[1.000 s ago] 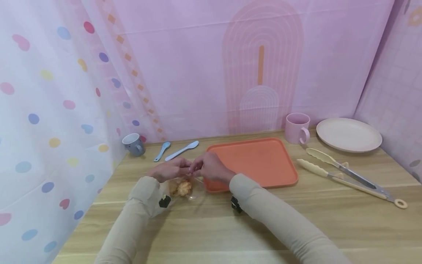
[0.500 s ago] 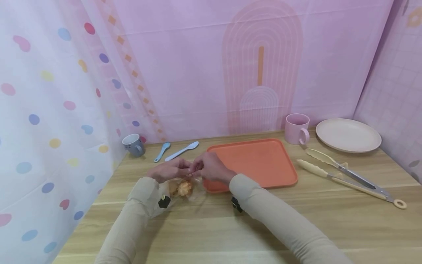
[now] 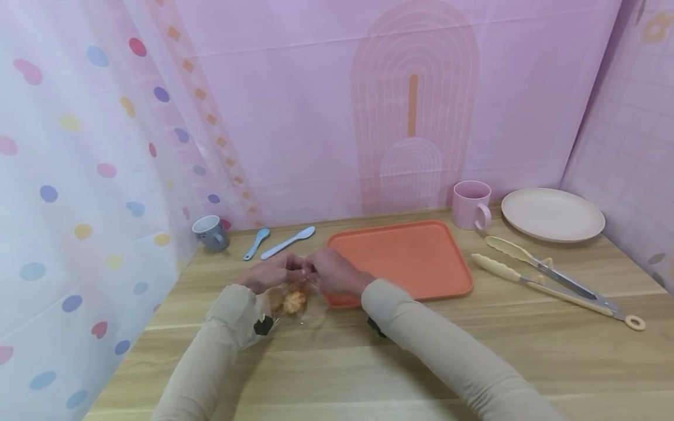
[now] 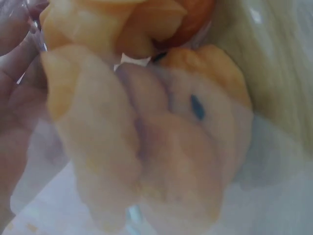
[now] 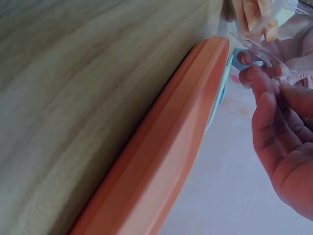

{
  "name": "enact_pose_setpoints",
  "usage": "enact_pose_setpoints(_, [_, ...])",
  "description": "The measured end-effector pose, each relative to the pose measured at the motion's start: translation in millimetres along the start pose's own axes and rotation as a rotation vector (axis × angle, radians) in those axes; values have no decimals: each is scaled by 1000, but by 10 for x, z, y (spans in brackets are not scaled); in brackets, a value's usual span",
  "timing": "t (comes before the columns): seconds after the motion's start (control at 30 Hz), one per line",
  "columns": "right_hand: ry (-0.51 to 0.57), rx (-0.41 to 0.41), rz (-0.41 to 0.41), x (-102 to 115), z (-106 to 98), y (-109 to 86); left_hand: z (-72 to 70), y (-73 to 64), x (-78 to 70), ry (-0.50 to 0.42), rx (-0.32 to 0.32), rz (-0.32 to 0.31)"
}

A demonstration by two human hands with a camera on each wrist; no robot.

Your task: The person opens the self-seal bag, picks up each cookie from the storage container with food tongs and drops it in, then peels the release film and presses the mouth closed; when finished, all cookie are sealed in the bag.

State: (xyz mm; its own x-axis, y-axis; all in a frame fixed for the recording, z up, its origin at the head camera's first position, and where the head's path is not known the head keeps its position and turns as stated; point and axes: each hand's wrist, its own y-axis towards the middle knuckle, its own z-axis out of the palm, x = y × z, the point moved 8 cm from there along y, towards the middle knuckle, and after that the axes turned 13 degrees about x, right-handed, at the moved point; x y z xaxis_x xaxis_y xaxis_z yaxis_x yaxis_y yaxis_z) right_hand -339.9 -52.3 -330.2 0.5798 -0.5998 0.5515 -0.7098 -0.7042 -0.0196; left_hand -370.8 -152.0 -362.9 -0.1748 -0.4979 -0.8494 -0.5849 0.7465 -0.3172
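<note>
A clear plastic bag (image 3: 315, 314) with golden-brown pastries (image 3: 293, 302) inside hangs just below both hands, left of the orange tray. The left hand (image 3: 270, 273) pinches the bag's gathered neck. Against its fingertips, the right hand (image 3: 339, 273) pinches the same neck, thumb and fingers together. Twisted plastic (image 5: 292, 77) shows between the fingers in the right wrist view. Up close in the left wrist view, a folded pastry (image 4: 156, 147) fills the frame behind the film, with part of the left hand (image 4: 22, 107) at the edge.
The orange tray (image 3: 405, 257) lies beside the right hand. Behind stand a grey-blue cup (image 3: 212, 234), two spoons (image 3: 288, 242), a pink mug (image 3: 470, 204) and a cream plate (image 3: 553, 214). Tongs (image 3: 558, 286) lie on the right. Curtains bound the table at the back and sides.
The right hand has turned slightly and its fingers have shifted at the bag's neck. The left hand stays nearly in place. The head view has moved a little to the right.
</note>
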Motion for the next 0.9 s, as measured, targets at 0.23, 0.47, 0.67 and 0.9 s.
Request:
enact_pose_setpoints(0.23, [-17,-30,-19,-51,-24,-73,-119,-80,31,42,-139,-36])
enact_pose_setpoints(0.47, [102,-95,-27,-122,-121,-131,-137,-164,126,-11,-161,-80])
enact_pose_setpoints(0.67, [138,-98,-73,-58,-121,-113,-77,-134,69,-23,-71,-35])
enact_pose_setpoints(0.9, [172,-74,-100,-30,-57,-56,-5,-137,36,-41,36,-2])
